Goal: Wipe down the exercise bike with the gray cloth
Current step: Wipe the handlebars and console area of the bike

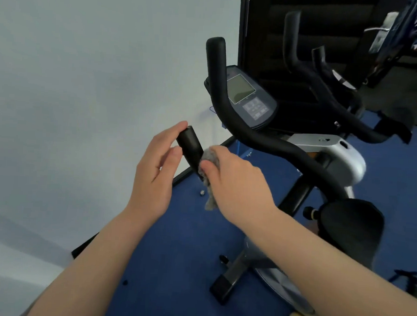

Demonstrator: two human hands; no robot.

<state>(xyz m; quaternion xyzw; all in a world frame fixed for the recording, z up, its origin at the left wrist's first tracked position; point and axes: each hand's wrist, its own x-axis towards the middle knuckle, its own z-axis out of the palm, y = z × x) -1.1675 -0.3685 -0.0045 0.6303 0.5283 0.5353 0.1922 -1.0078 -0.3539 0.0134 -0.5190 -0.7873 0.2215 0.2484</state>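
At frame centre, the left hand curls round the tip of the exercise bike's near handlebar grip, while the right hand clutches the gray cloth against it.

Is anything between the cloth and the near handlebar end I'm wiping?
Nothing visible. The right hand presses the gray cloth straight against the near handlebar end; the left hand holds its tip, beyond the cloth.

Left hand half-curled, right hand clenched.

Blue floor, white wall, perhaps a mirror behind
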